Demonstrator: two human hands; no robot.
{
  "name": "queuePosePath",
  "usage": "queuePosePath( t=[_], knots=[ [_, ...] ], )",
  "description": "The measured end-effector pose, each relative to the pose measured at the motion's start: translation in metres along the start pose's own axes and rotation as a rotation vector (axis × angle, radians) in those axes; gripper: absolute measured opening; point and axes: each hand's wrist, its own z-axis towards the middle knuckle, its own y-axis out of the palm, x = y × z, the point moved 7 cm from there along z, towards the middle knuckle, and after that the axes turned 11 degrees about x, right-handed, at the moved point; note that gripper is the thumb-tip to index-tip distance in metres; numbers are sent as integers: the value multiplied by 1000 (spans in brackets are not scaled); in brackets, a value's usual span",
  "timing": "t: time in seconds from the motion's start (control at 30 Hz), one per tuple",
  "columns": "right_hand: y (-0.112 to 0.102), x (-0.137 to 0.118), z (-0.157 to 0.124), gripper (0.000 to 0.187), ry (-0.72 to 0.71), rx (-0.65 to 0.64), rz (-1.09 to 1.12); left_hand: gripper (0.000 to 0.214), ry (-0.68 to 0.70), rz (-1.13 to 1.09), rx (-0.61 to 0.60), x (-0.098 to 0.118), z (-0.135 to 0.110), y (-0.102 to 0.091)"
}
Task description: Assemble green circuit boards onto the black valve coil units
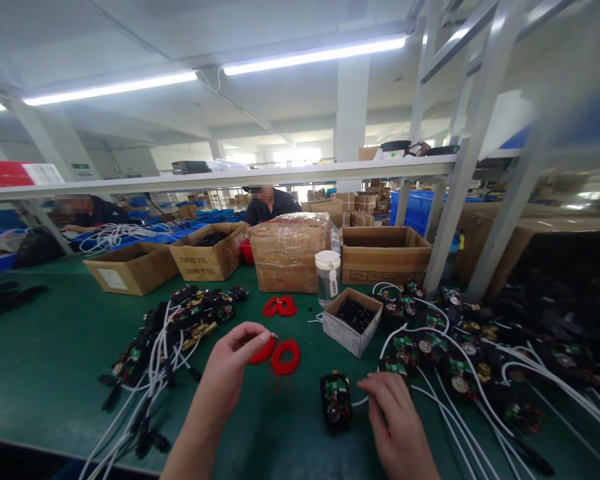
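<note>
My left hand (233, 360) is raised over the bench with thumb and forefinger pinched together. A tiny shiny tip shows at the fingertips, too small to name. Just behind them lie looped bundles of red wire (285, 358), partly covered by the hand, and a second red bundle (280, 307) lies farther back. My right hand (394, 420) is low over the bench, fingers loosely bent and thumb apart. Beside its fingertips sits a black housing (337, 400) with a green circuit board; its white cable runs under the hand.
Similar units with white cables lie piled left (180, 320) and right (445, 353). A small carton (347, 340) holds black parts. Behind stand a lidded jar (328, 280), a taped box (293, 257) and open cartons (385, 257). A shelf (280, 177) crosses above; co-workers sit beyond.
</note>
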Motion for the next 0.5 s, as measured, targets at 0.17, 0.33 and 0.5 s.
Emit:
queuePosePath(
  t=[0.17,0.33,0.5],
  knots=[
    [4,-3,-1,35,-14,-56,3,30,-10,182,-22,-1,-4,6],
    [13,-18,10,32,12,-99,68,31,-103,141,-70,-13,-8,12],
    [26,-41,36,31,62,-182,130,30,-104,80,-144,-9,-13,18]
  ],
)
